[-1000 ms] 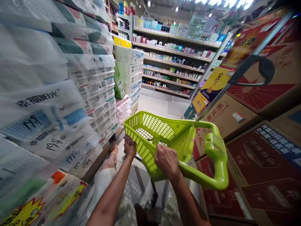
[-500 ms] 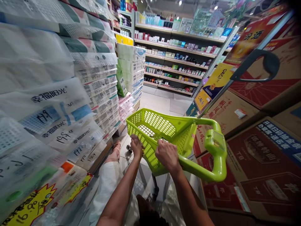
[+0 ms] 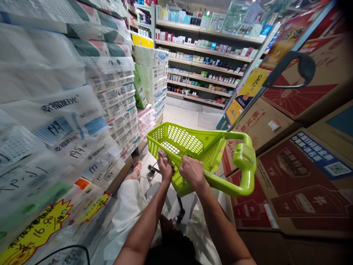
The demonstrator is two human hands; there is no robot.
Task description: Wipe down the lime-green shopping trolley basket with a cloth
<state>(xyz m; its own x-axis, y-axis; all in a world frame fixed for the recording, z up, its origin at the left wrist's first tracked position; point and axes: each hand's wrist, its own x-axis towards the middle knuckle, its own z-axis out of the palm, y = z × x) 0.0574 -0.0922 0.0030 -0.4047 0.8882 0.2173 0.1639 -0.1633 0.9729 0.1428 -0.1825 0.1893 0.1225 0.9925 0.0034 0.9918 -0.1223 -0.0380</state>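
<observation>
A lime-green shopping cart [image 3: 190, 141] with a perforated basket stands in front of me, its handle loop out to the right. My right hand [image 3: 192, 171] is closed over the basket's near rim. Against the outside of the near basket wall is my left hand [image 3: 166, 167], fingers bent around a small pale crumpled cloth [image 3: 162, 156]. The cloth is mostly hidden by the fingers, so I cannot tell its material. Inside the basket, the part I see shows only the perforated floor and walls. A caster [image 3: 151, 169] shows under the front end.
Tall stacks of packaged tissue paper [image 3: 116, 103] rise on the left. Stacked liquor cartons [image 3: 309, 184] line the right, with a dark handle [image 3: 292, 71] on a metal pole beside them. Shelves of small boxed goods [image 3: 204, 51] stand beyond the tiled floor [image 3: 187, 116].
My left hand has shifted slightly right and up along the basket wall. The cart appears a little higher and further left, as the view tilted down. My right hand keeps its hold on the rim.
</observation>
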